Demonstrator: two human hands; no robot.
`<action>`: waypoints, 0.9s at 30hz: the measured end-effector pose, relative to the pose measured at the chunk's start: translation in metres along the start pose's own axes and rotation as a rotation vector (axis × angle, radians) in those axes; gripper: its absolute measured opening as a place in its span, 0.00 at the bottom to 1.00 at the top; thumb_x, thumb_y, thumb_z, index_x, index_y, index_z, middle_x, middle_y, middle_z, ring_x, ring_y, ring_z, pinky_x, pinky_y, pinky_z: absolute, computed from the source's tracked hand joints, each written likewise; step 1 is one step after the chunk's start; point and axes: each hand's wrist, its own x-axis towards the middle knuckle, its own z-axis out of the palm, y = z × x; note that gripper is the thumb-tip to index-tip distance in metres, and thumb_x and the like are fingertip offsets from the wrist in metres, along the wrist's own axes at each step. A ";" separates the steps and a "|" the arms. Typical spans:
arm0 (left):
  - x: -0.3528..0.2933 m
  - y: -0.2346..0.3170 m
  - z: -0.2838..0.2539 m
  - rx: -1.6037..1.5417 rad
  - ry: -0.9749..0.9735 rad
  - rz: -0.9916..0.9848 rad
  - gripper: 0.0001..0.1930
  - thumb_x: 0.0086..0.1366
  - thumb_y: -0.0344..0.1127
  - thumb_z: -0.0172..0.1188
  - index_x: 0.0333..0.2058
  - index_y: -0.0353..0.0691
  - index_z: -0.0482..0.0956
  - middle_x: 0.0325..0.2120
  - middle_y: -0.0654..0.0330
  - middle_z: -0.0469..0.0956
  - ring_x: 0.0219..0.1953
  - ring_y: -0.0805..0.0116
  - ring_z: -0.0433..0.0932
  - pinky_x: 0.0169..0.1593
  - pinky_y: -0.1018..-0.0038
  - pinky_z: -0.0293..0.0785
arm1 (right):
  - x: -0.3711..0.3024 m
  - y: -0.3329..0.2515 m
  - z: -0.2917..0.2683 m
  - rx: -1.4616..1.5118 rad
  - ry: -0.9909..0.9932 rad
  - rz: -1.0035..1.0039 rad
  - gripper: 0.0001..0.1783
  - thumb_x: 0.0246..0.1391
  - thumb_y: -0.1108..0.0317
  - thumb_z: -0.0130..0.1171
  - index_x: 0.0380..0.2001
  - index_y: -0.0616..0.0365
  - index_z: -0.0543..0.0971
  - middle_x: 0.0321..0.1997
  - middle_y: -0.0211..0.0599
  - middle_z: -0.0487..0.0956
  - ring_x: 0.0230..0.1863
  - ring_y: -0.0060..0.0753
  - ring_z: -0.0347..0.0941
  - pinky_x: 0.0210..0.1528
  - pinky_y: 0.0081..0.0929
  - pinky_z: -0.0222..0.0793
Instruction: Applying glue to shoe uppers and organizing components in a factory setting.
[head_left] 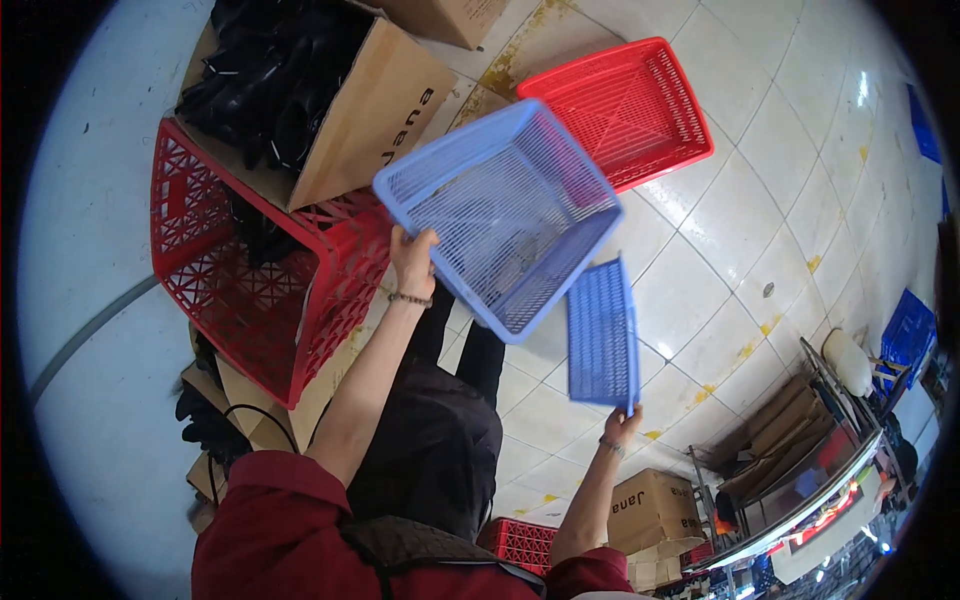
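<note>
My left hand (412,262) grips the near left rim of a blue plastic basket (500,220), which is tilted so its slatted inside shows. A second blue basket (603,335), seen from its side, hangs from my right hand (622,425), whose fingers are closed on its rim. The two blue baskets are held off the floor in front of me. Beyond them a shallow red basket (690,130) rests on the tiles, partly hidden behind the left blue basket.
At left stands a large red crate (310,300), with a cardboard box (370,110) of black glove-like items (270,80) above it. Lower right are another cardboard box (650,510), a red basket (525,545) and a metal-framed rack (800,470). Tiled floor (760,220) lies ahead.
</note>
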 end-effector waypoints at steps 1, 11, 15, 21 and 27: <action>0.006 -0.003 0.006 0.006 0.002 -0.008 0.15 0.52 0.21 0.60 0.37 0.44 0.69 0.32 0.67 0.74 0.27 0.77 0.72 0.22 0.78 0.67 | 0.013 -0.003 0.010 0.020 -0.079 -0.034 0.10 0.53 0.70 0.58 0.21 0.51 0.70 0.18 0.24 0.68 0.18 0.18 0.64 0.19 0.14 0.62; -0.020 -0.033 -0.020 -0.224 0.058 -0.039 0.21 0.51 0.22 0.62 0.43 0.47 0.72 0.30 0.70 0.74 0.21 0.80 0.70 0.16 0.81 0.61 | 0.023 -0.022 0.048 -0.284 -0.301 -0.096 0.05 0.50 0.73 0.60 0.25 0.55 0.73 0.30 0.26 0.74 0.31 0.23 0.70 0.34 0.21 0.69; 0.044 -0.089 -0.056 -0.309 0.071 -0.118 0.17 0.45 0.26 0.63 0.35 0.51 0.73 0.24 0.72 0.72 0.18 0.79 0.68 0.15 0.81 0.57 | 0.030 -0.007 0.037 -0.755 -0.355 -0.180 0.06 0.55 0.68 0.59 0.26 0.53 0.74 0.25 0.20 0.70 0.24 0.17 0.64 0.25 0.20 0.60; 0.085 -0.121 -0.027 -0.038 0.007 -0.277 0.18 0.49 0.36 0.68 0.40 0.46 0.77 0.33 0.66 0.76 0.28 0.70 0.72 0.28 0.74 0.70 | 0.114 -0.008 -0.038 -1.523 -0.234 -0.369 0.19 0.42 0.70 0.67 0.38 0.67 0.75 0.32 0.42 0.81 0.27 0.34 0.76 0.27 0.33 0.73; 0.041 -0.092 -0.088 0.457 -0.433 0.050 0.33 0.60 0.32 0.63 0.62 0.37 0.60 0.40 0.56 0.82 0.40 0.62 0.81 0.40 0.66 0.78 | 0.102 0.011 -0.004 -2.007 -0.335 -1.111 0.29 0.42 0.63 0.67 0.47 0.71 0.76 0.35 0.50 0.83 0.33 0.43 0.80 0.40 0.35 0.77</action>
